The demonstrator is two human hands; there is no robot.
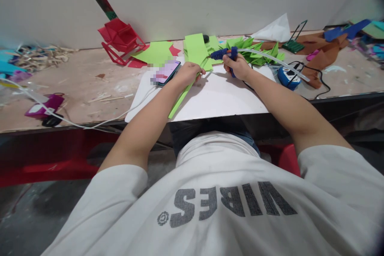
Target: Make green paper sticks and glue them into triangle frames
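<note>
My left hand is closed on a long, narrow strip of light green paper, whose lower end hangs toward the front edge of the white board. In my right hand is a blue glue gun, with a long clear glue stick running out of its back. The gun's nozzle points left, close to the strip's upper end; whether they touch I cannot tell. Light green paper sheets lie just beyond my hands. Folded green paper leaves are piled right of the gun.
A phone on a cable lies left of my left hand. Behind it stands a red paper chair model. Brown paper and a blue-and-white device with a black cord are at right. Wooden sticks and a purple device are at left.
</note>
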